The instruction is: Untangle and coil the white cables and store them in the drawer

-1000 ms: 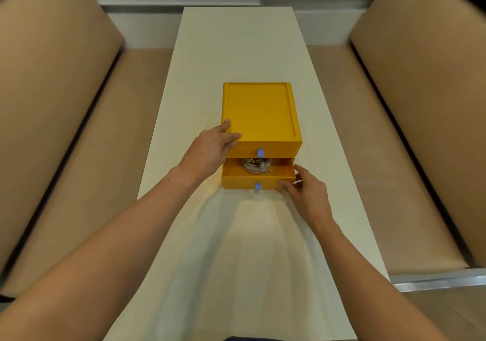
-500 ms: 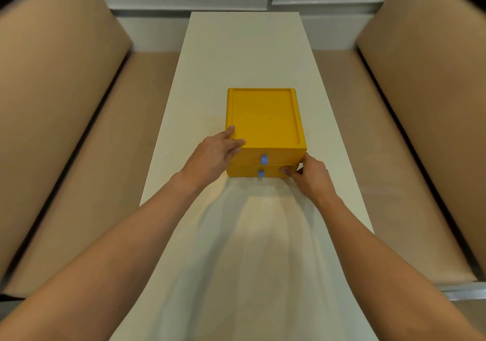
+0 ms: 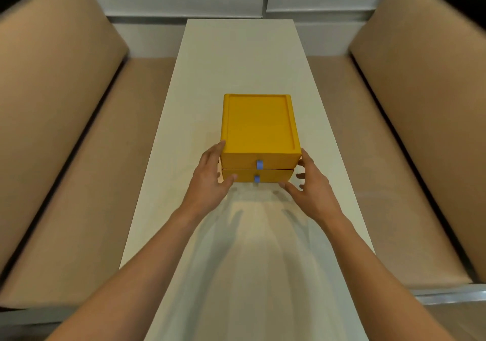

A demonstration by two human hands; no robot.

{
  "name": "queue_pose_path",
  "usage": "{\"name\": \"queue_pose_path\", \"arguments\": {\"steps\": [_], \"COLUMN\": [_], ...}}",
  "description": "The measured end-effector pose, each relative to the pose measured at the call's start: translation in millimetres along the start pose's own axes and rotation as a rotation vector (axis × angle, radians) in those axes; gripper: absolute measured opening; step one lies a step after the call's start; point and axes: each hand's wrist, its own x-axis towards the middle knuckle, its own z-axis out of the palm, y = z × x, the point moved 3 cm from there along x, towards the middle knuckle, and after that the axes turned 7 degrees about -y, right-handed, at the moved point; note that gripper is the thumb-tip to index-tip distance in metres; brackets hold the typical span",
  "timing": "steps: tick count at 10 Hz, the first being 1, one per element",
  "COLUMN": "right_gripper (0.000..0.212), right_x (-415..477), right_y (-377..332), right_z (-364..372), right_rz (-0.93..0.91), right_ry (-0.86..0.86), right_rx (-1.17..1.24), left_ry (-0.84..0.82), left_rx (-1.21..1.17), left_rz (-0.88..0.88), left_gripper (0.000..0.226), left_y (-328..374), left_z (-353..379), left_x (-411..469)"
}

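A yellow two-drawer box stands in the middle of the white table. Both drawers are pushed in, each with a small blue tab. The lower drawer sits flush under the upper one. The white cables are hidden from view. My left hand lies against the box's front left corner, with its thumb on the lower drawer's front and its fingers along the left side. My right hand is at the front right corner, fingers spread, fingertips touching the right side.
Tan padded benches run along both sides of the table, the left bench and the right bench. A white panelled wall closes the far end. A metal strip edges the near right.
The lower drawer, open with a coiled cable showing, was pushed shut by my right hand. My left hand slid off the box top to its left front corner.
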Motion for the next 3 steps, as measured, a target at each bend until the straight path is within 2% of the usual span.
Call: {"name": "queue_pose_path", "arguments": {"steps": [1,2,3], "right_gripper": [0.095,0.085,0.079], "right_x": [-11.2,-23.7,-26.0], "right_y": [-0.1,-11.2,-36.8], "right_z": [-3.2,-14.7,-29.0], "right_rz": [0.009,-0.051,-0.173], "right_ry": [0.045,0.134,0.223], "right_rx": [-0.028,-0.024,-0.039], "left_ry": [0.063,0.158,0.252], "left_rx": [0.041,0.078,0.103], "left_rz": [0.004,0.024,0.125], "left_gripper": [0.074,0.062,0.058], "left_y": [9.8,32.6,60.5], "left_z": [2.8,-9.0,-23.7], "left_x": [-10.7,-19.2,-24.1]}}
